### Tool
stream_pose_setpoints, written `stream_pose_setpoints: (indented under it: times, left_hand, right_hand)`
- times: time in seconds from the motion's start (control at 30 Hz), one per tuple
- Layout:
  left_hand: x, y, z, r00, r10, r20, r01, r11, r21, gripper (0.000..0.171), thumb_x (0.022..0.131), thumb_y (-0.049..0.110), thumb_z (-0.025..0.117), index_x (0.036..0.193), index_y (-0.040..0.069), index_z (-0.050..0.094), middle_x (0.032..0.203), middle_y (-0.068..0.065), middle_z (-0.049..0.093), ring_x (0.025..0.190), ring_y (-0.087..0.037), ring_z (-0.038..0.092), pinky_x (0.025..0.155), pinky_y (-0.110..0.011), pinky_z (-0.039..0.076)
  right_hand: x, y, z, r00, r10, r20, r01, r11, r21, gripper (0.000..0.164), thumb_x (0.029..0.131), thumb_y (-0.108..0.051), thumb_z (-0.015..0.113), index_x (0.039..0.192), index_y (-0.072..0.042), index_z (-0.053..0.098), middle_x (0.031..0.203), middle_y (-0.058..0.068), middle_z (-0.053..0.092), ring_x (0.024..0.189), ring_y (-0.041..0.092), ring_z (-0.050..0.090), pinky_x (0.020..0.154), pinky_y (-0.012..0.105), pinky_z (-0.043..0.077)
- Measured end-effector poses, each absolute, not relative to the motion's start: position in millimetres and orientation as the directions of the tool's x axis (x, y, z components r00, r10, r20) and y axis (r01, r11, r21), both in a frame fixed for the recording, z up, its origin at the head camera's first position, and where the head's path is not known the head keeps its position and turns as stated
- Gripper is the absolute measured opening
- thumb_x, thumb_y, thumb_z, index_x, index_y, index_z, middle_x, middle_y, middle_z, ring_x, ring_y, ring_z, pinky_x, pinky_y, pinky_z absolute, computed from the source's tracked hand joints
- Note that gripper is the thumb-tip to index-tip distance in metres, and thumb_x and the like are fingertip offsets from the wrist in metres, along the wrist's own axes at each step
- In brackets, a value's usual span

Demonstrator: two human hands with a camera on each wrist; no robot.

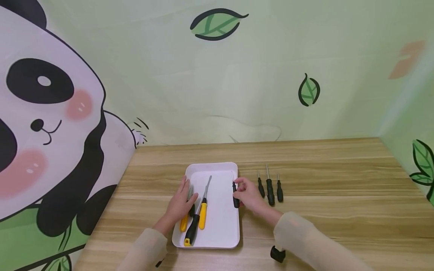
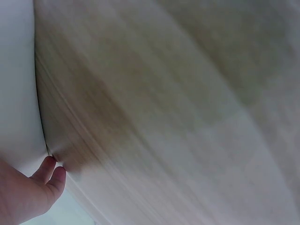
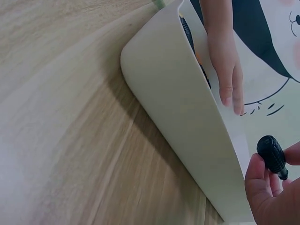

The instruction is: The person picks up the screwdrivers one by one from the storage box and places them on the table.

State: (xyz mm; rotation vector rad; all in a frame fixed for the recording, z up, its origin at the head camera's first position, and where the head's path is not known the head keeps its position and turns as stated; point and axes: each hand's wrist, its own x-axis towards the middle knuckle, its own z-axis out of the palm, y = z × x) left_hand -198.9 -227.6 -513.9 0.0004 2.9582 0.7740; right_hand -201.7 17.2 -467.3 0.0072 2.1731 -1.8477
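Observation:
A small black-handled screwdriver point(image 1: 236, 196) is pinched by my right hand point(image 1: 250, 195) over the tray's right rim, its thin shaft pointing away. In the right wrist view, thumb and fingers hold its ribbed handle point(image 3: 270, 151) above the rim. The white tray point(image 1: 222, 229) carries a yellow-handled screwdriver point(image 1: 202, 215), a black-and-yellow one point(image 1: 192, 230) and another yellow handle point(image 1: 184, 223), partly covered by my left hand point(image 1: 179, 203). That hand rests at the tray's left side with its fingers extended; in the left wrist view, fingertips point(image 2: 57, 176) meet the tray's outer edge.
To the right of the tray, three black screwdrivers point(image 1: 270, 192) lie side by side on the wooden table point(image 1: 332, 195), shafts pointing away. Behind the table's far edge hangs a pale green backdrop point(image 1: 257, 86) printed with a panda and leaves.

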Motion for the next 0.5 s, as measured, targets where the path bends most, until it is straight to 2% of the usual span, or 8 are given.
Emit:
stream_pose_setpoints:
  times: [0.23, 0.5]
  left_hand:
    - [-198.9, -228.1, -513.7, -0.995, 0.019, -0.097, -0.031, 0.872, 0.489, 0.071, 0.089, 0.040, 0.048, 0.143, 0.007, 0.016, 0.153, -0.004, 0.001, 0.137, -0.029, 0.021, 0.107, -0.047, 0.026]
    - [-198.5, -227.9, -512.9, -0.995, 0.018, -0.096, -0.032, 0.870, 0.491, 0.071, 0.089, 0.040, 0.049, 0.143, 0.008, 0.016, 0.153, -0.004, 0.001, 0.137, -0.028, 0.021, 0.107, -0.047, 0.026]
  right_hand:
    - [-201.6, 22.9, -469.2, -0.959, -0.164, -0.232, 0.201, 0.184, -0.962, 0.036, 0.077, 0.007, 0.054, 0.111, -0.002, 0.050, 0.077, 0.007, 0.050, 0.059, 0.015, 0.049, 0.051, 0.036, 0.051]
    - [-200.4, 30.8, -470.2, -0.962, -0.161, -0.222, 0.196, 0.161, -0.967, 0.036, 0.076, 0.009, 0.054, 0.111, 0.001, 0.050, 0.075, 0.005, 0.048, 0.059, 0.014, 0.047, 0.049, 0.035, 0.050]
